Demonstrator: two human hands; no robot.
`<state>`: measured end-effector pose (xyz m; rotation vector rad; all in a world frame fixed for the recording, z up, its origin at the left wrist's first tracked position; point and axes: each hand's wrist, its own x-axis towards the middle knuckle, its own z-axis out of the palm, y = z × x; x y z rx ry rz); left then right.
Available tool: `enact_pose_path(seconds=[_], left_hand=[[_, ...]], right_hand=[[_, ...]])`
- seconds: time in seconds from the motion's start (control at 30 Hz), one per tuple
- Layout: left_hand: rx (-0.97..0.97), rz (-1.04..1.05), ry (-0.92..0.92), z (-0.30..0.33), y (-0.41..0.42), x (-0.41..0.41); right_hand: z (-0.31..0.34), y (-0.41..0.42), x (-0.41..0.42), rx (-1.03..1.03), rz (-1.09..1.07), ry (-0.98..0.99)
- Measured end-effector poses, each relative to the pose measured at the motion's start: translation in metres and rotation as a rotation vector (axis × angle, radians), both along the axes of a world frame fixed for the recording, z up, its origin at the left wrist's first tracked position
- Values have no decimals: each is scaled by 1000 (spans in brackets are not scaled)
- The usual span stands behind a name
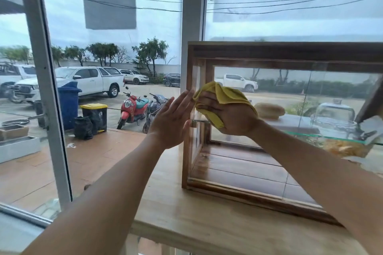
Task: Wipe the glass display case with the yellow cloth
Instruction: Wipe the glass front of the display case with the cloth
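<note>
A wooden-framed glass display case [269,51] stands on a light wooden counter [186,203] by the window. My right hand [230,116] reaches inside the case and grips a crumpled yellow cloth [226,94], pressing it against the inner face of the left glass panel. Outside that same panel, my left hand [172,120] lies flat with fingers together and extended, against the case's left wooden post. Both forearms stretch up from the bottom of the view.
Inside the case a glass shelf [331,134] carries a bread loaf [269,111] and a clear domed cover [333,118]. A large window [114,58] with white frames stands just behind and left, showing parked cars, scooters and bins outside.
</note>
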<state>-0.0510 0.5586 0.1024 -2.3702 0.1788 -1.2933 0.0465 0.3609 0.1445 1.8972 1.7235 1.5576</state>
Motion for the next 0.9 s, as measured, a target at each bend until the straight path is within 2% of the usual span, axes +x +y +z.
enact_pose_path(seconds=[0.1, 0.33, 0.47, 0.6, 0.77, 0.9], left_hand=[[-40, -10, -6, 0, -4, 1], [-54, -3, 2, -3, -4, 1], [-49, 24, 2, -2, -4, 1], [-25, 51, -4, -2, -6, -1], [-54, 89, -24, -6, -8, 2], [-58, 86, -78, -11, -12, 5]], right_hand=[[15, 1, 6, -4, 3, -42], [34, 17, 5, 294, -75, -17], [43, 25, 8, 253, -110, -110], [41, -3, 11, 230, -148, -85], [22, -69, 11, 510, -201, -104], [-13, -75, 8, 764, -301, -14]])
